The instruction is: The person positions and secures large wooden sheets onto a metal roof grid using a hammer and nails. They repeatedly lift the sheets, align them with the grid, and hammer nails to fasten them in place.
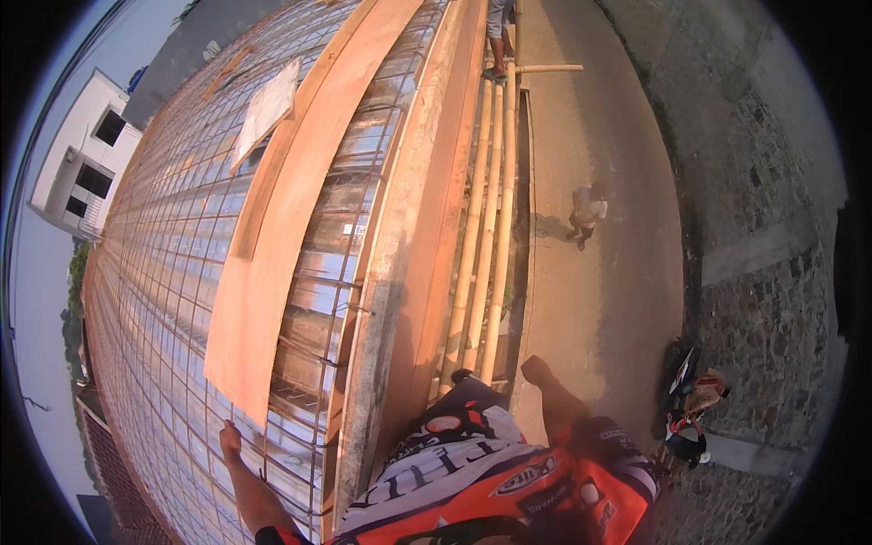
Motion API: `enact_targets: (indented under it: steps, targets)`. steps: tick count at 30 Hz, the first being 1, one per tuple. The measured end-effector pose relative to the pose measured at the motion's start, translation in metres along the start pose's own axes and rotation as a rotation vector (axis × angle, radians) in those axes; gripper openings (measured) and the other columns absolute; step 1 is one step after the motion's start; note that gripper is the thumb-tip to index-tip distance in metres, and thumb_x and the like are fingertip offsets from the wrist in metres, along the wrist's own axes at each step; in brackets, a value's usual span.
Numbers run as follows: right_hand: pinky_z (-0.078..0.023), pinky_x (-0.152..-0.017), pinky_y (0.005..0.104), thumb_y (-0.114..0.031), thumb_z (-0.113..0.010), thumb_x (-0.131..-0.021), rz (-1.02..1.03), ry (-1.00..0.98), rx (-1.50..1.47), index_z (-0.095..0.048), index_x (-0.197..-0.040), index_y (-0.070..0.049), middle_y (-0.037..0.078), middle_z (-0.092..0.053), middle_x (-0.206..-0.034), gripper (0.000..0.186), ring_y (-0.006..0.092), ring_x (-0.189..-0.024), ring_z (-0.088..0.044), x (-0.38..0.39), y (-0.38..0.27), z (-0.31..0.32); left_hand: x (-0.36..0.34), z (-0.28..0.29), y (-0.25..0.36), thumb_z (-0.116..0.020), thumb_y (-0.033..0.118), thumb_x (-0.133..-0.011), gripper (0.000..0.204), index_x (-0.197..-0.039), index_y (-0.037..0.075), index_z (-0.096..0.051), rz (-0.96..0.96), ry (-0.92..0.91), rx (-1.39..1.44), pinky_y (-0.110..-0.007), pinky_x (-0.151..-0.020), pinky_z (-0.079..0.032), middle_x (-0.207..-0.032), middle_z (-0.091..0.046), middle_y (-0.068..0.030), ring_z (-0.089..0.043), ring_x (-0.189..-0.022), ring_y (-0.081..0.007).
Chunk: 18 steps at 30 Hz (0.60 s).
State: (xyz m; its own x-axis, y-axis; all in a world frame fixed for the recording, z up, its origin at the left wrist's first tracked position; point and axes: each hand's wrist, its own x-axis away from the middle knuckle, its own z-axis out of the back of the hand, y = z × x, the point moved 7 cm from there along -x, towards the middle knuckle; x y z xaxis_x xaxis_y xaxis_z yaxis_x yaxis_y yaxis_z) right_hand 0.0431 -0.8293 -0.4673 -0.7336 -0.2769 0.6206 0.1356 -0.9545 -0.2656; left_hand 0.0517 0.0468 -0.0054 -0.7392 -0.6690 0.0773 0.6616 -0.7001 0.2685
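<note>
My left hand [231, 440] is closed at the steel rebar grid [168, 300], just below a long pale plywood strip [250, 345]; what its fingers hold is too small to make out. My right hand [538, 372] is curled closed over the drop beside the bamboo poles [490, 291], with no object visible in it. Below me, between my hands, runs the timber formwork edge [386, 318] with a worn board along it.
Another person's legs [498, 36] stand on the bamboo scaffold ahead. A person [586, 209] is on the road [618, 291] below. A motorbike [681, 381] is beside the stone wall [763, 309]. A loose board [263, 109] lies on the grid; a white building [91, 136] stands at left.
</note>
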Motion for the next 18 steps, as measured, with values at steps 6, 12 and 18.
enact_targets:
  steps: [6, 12, 18]
  targets:
    - [-0.053, -0.073, 0.0417, -0.021, -0.056, -0.09, -0.029, 0.17, -0.327, -0.069, -0.094, -0.002, 0.021, -0.068, -0.094, 0.024, 0.0343, -0.085, -0.066, -0.011, -0.003, 0.018, 0.015, 0.004, -0.045, -0.031, 0.048, -0.099, 0.07, -0.086, -0.009, -0.069, 0.19, -0.1, -0.001, -0.05, -0.085, -0.048, -0.076, -0.067, -0.0266, -0.065, -0.083, -0.0417]
    - [-0.051, -0.053, 0.0338, -0.025, -0.063, -0.089, -0.308, 0.154, -1.026, -0.062, -0.101, -0.008, 0.007, -0.067, -0.08, 0.021, 0.0191, -0.063, -0.065, -0.005, 0.036, 0.028, 0.029, -0.002, -0.031, -0.032, 0.055, -0.099, 0.074, -0.111, -0.009, -0.067, 0.279, -0.09, -0.05, -0.049, -0.101, -0.044, -0.113, -0.066, -0.0334, -0.06, -0.114, -0.0456]
    - [-0.052, -0.056, 0.0323, -0.027, -0.06, -0.093, -0.345, 0.056, -0.928, -0.063, -0.106, -0.009, 0.007, -0.068, -0.086, 0.022, 0.0182, -0.071, -0.068, 0.009, -0.016, 0.105, 0.038, 0.003, -0.033, -0.031, 0.056, -0.098, 0.076, -0.106, -0.01, -0.066, 0.23, 0.0, -0.111, -0.05, -0.096, -0.045, -0.1, -0.069, -0.0296, -0.065, -0.104, -0.0431]
